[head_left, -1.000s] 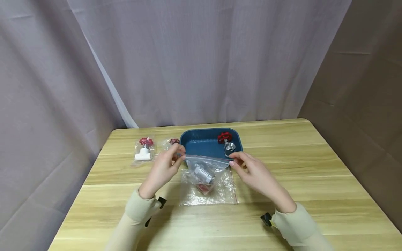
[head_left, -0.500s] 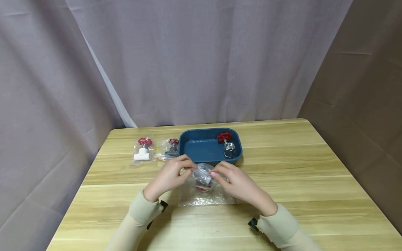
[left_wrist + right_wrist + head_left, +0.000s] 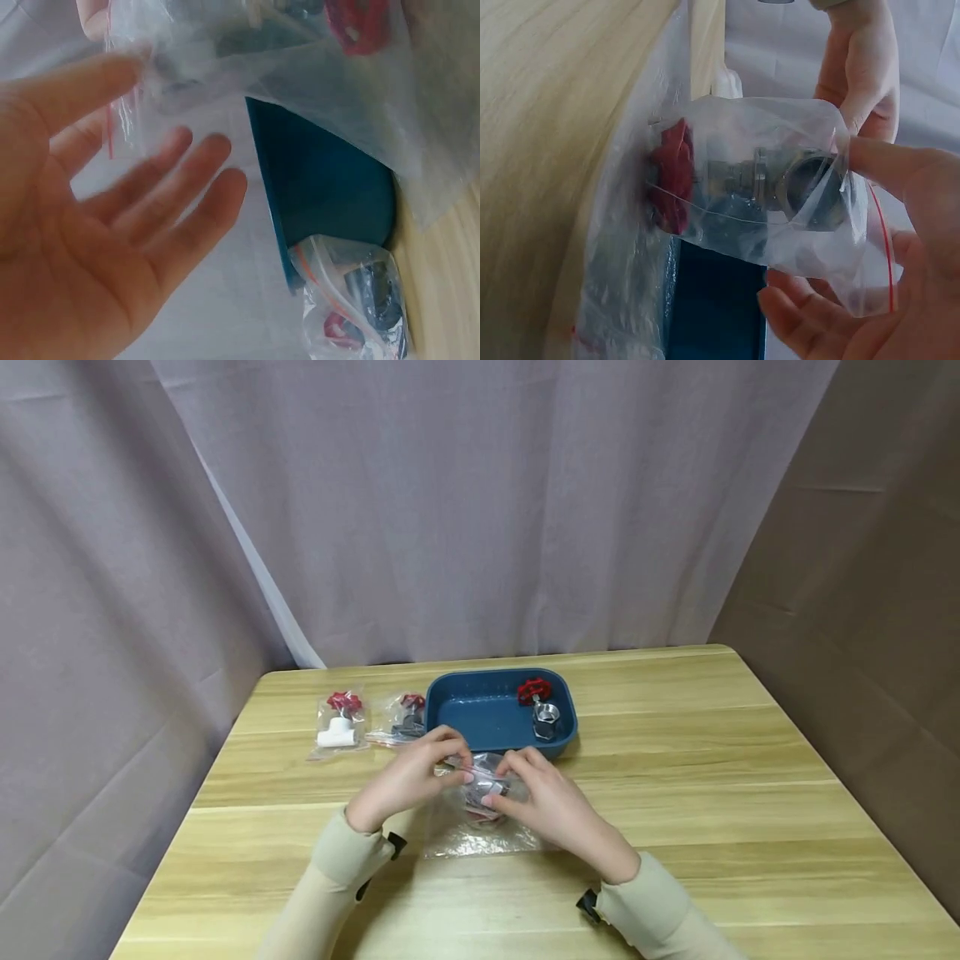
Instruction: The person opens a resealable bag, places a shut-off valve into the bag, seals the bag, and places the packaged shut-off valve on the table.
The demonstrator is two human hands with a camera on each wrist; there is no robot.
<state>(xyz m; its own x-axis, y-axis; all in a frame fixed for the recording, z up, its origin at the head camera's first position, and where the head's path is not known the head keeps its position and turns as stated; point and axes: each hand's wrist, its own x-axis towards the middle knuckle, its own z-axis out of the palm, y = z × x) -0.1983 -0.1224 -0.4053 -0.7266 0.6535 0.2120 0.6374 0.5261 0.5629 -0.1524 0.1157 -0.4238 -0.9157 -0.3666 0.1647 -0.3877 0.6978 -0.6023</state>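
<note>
Both hands are working at one clear zip bag (image 3: 810, 259): the left hand (image 3: 411, 779) is pinching its zip edge between thumb and forefinger, other fingers extending loosely, while the right hand (image 3: 553, 800) is pinching the opposite side. Inside, a metal valve (image 3: 817, 191) is hanging with its red handwheel (image 3: 673, 176) pointing down. Beneath it a flat plastic bag (image 3: 450, 845) is lying on the wooden table (image 3: 720, 777). Just beyond the fingers a blue tray (image 3: 476, 722) is standing in the way, a second valve (image 3: 546, 720) occupying its right end. Left of the tray, a bagged grey valve (image 3: 408, 724) is sitting just beside the wall, and a bagged white valve (image 3: 337, 732) is lying farther left. Tabletop is stretching well to the right, toward a rounded far corner; grey curtain (image 3: 450, 527) is closing off the back. Hands are hiding part of the tray's near edge; plastic glare is blurring the held valve from above, and whether its handwheel is touching the flat bag cannot be told.
</note>
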